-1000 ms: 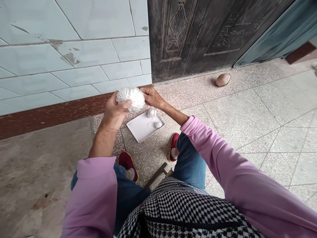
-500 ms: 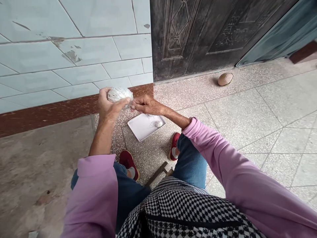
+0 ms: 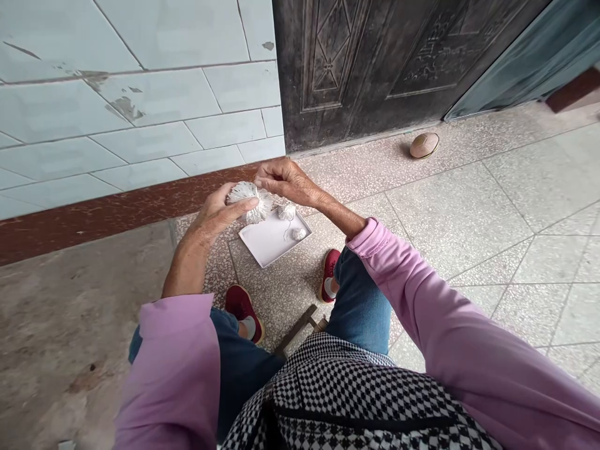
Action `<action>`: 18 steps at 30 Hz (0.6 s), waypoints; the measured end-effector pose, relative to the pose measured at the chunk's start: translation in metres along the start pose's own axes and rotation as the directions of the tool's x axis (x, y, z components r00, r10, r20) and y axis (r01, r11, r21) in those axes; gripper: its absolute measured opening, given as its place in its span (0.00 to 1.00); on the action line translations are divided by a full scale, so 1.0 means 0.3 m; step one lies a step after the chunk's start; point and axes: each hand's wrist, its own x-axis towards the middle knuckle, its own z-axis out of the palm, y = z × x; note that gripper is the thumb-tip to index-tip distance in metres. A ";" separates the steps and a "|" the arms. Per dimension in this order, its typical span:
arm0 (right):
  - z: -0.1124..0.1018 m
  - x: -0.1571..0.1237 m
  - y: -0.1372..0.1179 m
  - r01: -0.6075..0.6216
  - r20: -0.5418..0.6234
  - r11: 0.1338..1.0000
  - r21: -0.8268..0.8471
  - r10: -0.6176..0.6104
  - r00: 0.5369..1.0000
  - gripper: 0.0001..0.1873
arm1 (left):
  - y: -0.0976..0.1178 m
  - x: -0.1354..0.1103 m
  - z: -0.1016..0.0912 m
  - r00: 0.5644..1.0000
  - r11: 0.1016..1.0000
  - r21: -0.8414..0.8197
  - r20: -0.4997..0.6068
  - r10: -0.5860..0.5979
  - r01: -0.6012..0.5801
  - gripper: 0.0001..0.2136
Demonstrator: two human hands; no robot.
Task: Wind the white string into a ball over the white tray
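A bundle of white yarn (image 3: 248, 195), rounded and fluffy like a pompom, rests in my left hand (image 3: 218, 212). The left thumb lies across its front while the other fingers are mostly hidden behind. My right hand (image 3: 285, 180) is closed in a pinch at the upper right edge of the bundle, where a thin white strand seems to run to the fingertips. Below the hands, a shallow white tray (image 3: 262, 245) sits on the floor. Two small balls of white yarn lie in it: one ball (image 3: 287, 212) by the far edge, another ball (image 3: 299, 234) near the right corner, with loose strands between them.
Between my red shoes (image 3: 241, 306) and the tiled wall (image 3: 140, 144) is speckled floor. A dark carved door (image 3: 356, 62) stands ahead. Near its foot lies a round pinkish object (image 3: 424, 145). Part of a wooden frame (image 3: 300, 328) shows between my legs.
The yarn bundle and my left hand have moved right and slightly down. My right hand has risen to the bundle's upper edge, uncovering the yarn ball at the tray's far side.
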 end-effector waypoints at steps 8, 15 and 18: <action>-0.005 0.026 0.029 -0.012 -0.013 0.972 0.236 0.016 1.000 0.32 | 0.044 -0.026 0.015 0.989 0.974 -0.190 0.096 -0.111 0.128 0.38; -0.010 0.047 0.075 -0.077 -0.033 0.939 0.336 0.094 0.995 0.37 | 0.097 -0.030 0.026 0.996 0.878 -0.474 0.085 -0.027 0.064 0.46; 0.001 0.044 0.065 -0.096 -0.024 0.941 0.324 0.110 0.994 0.36 | 0.116 -0.029 0.010 0.999 0.841 -0.540 -0.037 0.003 -0.023 0.47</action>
